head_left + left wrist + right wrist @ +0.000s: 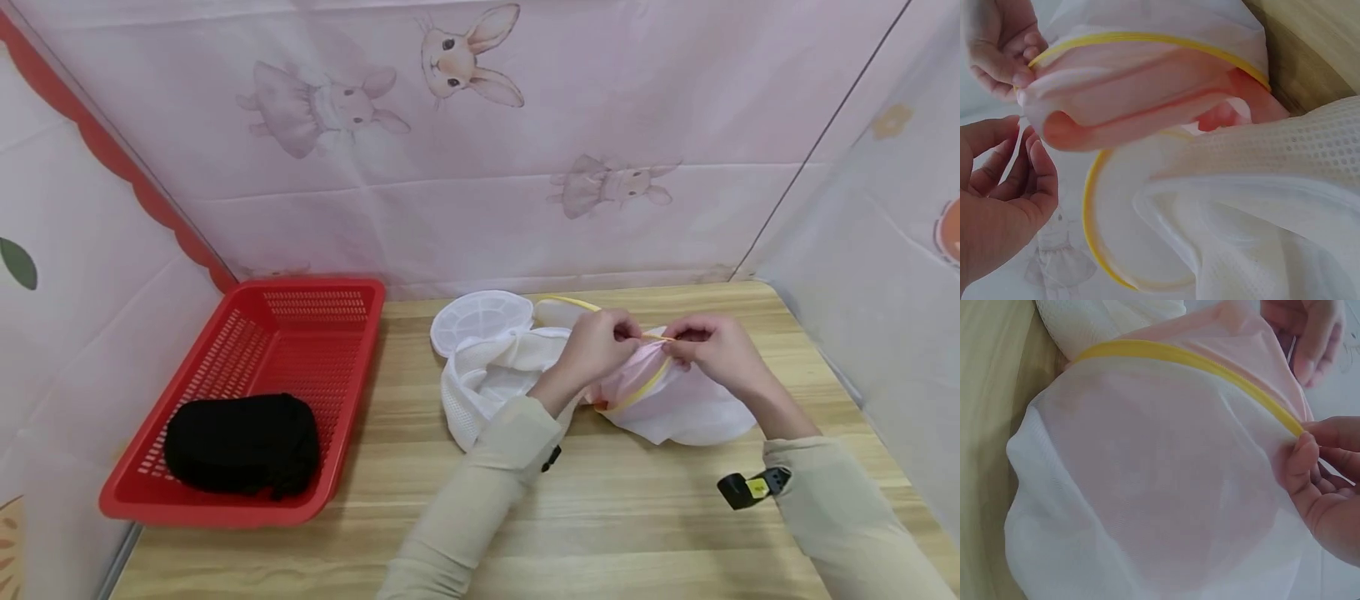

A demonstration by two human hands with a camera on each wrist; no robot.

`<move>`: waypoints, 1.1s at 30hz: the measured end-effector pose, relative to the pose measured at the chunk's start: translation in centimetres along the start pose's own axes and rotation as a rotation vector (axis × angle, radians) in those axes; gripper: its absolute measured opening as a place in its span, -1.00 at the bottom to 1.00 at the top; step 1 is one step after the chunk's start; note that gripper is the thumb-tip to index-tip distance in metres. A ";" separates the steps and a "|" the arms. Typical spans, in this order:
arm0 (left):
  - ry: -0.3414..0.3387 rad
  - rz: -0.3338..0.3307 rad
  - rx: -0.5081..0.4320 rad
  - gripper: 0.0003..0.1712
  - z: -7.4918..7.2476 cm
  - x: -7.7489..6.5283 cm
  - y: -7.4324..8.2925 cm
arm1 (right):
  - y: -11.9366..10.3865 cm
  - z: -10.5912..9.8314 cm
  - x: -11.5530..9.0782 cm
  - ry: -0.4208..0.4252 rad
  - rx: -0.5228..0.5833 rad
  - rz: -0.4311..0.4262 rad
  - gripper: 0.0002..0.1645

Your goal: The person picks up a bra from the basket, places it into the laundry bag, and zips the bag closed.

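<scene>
Right hand (712, 346) pinches yellow edging (1197, 360), grip of left hand (602, 343) unclear; pink cloth (1129, 87) best eased clear of edging.

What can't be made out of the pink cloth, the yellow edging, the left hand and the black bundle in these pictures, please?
Pink cloth: full shape; the sheer bag veils part, right wrist view.
Yellow edging: its end, covered by the right hand, right wrist view.
Left hand: whether it pinches anything; too small to tell, left wrist view.
Black bundle: underside, turned toward the red basket, head view.
</scene>
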State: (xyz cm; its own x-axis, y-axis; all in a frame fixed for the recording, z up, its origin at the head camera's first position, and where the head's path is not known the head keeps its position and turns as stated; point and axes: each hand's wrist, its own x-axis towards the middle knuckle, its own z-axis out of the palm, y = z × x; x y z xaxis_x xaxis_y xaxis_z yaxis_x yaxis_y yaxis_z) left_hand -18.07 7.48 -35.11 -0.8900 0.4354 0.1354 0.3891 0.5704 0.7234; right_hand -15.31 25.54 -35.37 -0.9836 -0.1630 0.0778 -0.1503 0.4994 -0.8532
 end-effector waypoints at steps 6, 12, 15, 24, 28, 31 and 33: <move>0.071 -0.057 -0.091 -0.96 -0.5 -0.4 -1.4 | 1.5 -1.6 0.0 0.045 0.370 0.103 -0.92; 0.155 -0.155 -0.023 -0.95 -0.9 -1.3 -2.6 | 2.6 -3.2 -0.2 0.063 1.019 0.120 -0.81; 0.107 -0.259 -0.031 -0.93 -0.8 -1.8 -2.9 | 3.3 -3.7 -0.3 0.066 1.192 0.114 -0.73; -0.054 -0.498 -0.230 -0.83 1.0 -2.2 -3.3 | 4.8 -4.2 -0.5 0.066 1.436 0.079 -0.70; -0.003 -0.547 -0.288 -0.83 2.0 -2.0 -3.3 | 5.2 -4.2 -0.7 0.044 1.480 0.068 -0.66; 0.041 -0.554 -0.260 -0.83 2.4 -1.8 -3.1 | 5.5 -4.3 -0.9 0.035 1.503 0.056 -0.65; 0.068 -0.550 -0.233 -0.82 2.5 -1.7 -2.9 | 5.5 -4.3 -1.0 0.031 1.507 0.050 -0.65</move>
State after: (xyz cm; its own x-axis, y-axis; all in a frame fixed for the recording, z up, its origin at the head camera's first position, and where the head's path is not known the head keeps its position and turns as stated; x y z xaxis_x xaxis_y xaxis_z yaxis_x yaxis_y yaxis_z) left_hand -17.06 6.86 -39.15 -0.9622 0.0698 -0.2634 -0.1883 0.5285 0.8278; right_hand -15.56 32.18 -37.93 -0.9889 -0.1459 0.0278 0.1043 -0.8154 -0.5694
